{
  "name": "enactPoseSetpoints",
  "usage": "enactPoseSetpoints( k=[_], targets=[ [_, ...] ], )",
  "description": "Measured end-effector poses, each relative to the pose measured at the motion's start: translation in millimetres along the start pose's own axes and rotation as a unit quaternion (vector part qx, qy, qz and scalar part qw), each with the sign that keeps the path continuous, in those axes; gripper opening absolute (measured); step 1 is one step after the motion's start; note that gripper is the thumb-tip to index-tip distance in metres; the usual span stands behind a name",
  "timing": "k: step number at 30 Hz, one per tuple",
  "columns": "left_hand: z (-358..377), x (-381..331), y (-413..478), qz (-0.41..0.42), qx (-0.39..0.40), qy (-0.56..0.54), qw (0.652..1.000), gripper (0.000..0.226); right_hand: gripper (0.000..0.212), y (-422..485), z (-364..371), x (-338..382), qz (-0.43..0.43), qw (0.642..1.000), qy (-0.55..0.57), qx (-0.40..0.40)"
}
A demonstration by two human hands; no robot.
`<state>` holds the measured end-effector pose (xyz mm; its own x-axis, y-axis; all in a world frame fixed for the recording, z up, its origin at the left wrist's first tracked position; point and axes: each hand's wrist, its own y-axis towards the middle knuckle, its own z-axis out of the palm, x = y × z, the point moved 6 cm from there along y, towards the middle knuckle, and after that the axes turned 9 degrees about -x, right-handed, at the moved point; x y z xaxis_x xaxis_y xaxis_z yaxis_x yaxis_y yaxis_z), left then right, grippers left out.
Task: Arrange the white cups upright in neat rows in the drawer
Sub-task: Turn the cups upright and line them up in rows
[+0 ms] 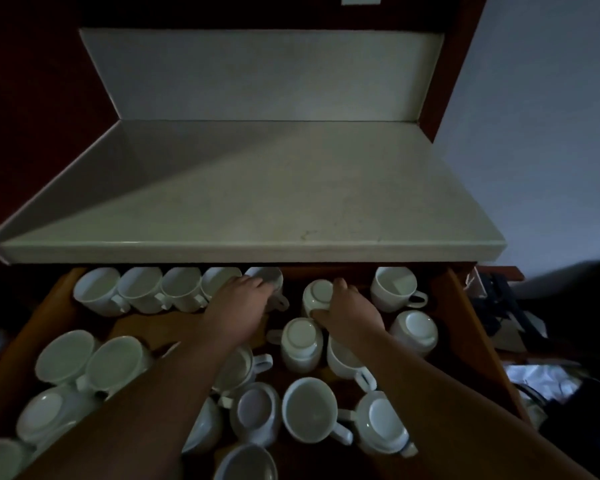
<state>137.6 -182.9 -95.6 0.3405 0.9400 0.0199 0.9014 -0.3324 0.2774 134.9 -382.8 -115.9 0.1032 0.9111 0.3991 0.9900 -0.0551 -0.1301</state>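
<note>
Several white cups fill an open wooden drawer (465,317). Along its back wall a row of upright cups (141,289) runs from the left. My left hand (238,306) grips the rim of the last cup in that row (269,277). To the right, my right hand (349,311) holds an upside-down cup (317,294), thumb under it and fingers over its far side. A single upright cup (394,287) stands at the back right. Other cups lie mixed in front, some upside down (300,342), some upright (309,408).
A pale stone countertop (257,209) overhangs the drawer's back. Bare wooden drawer floor (146,325) shows behind the left front cups. Dark clutter and a cable (499,306) sit to the right of the drawer. A white wall rises on the right.
</note>
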Motion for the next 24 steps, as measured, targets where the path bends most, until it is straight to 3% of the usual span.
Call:
enactPoseSetpoints(
  k=[5,9,12,19,22,24],
  targets=[
    [-20.0,-20.5,-3.0,-0.110,-0.031,-0.196,0.974,0.043,0.053,1.6,-21.7,-18.6,0.033,0.983,0.179,-0.015],
    [-15.6,-47.9,1.9,-0.134,0.054,-0.359,0.922,0.074,0.046,5.7,-31.4,-30.2,0.066,0.948,0.310,0.025],
    [-15.1,-64.3,7.5,-0.132,0.109,-0.366,0.915,0.098,0.046,8.2,-29.0,-33.6,0.098,0.913,0.388,0.080],
    [-13.5,-76.2,18.5,-0.108,0.186,-0.323,0.922,0.122,0.062,3.6,-19.2,-43.6,0.188,0.843,0.492,0.109],
    [-10.2,-75.3,27.5,-0.105,0.167,-0.262,0.945,0.114,0.049,-0.4,-18.4,-38.9,0.198,0.809,0.538,0.129],
    [-7.3,-76.6,32.4,-0.103,0.152,-0.238,0.954,0.106,0.038,0.0,-18.7,-36.5,0.200,0.810,0.535,0.135]
  ],
)
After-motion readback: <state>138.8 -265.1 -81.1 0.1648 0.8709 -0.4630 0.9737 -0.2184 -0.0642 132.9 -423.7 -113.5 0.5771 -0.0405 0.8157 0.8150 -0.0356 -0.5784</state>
